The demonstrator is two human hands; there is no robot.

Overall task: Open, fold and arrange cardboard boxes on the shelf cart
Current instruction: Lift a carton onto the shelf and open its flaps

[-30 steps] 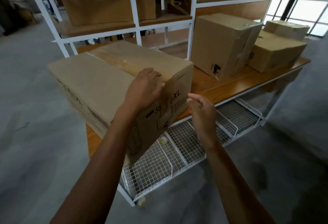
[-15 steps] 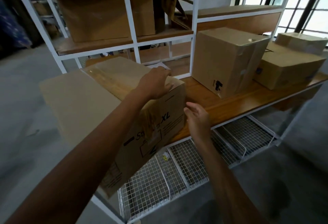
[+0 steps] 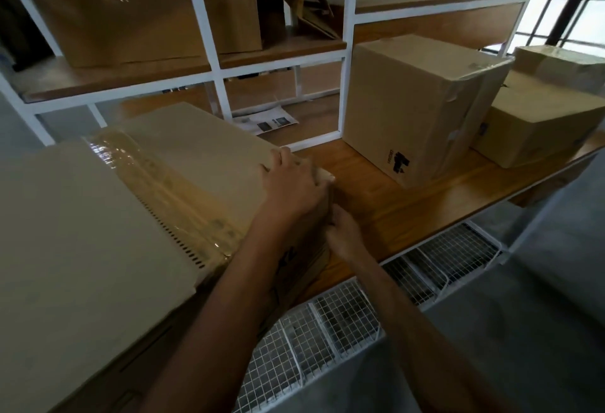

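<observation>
Gripping box (image 3: 196, 163), left hand (image 3: 291, 188), seam (image 3: 163, 196) nearward

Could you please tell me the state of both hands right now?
Left hand: curled over the top edge of the taped box.
Right hand: against that box's side, fingers hidden; cannot tell.

A large taped cardboard box (image 3: 98, 216) lies at the left end of the wooden shelf board (image 3: 409, 209). A tall brown carton (image 3: 409, 101) stands to its right, apart.
</observation>
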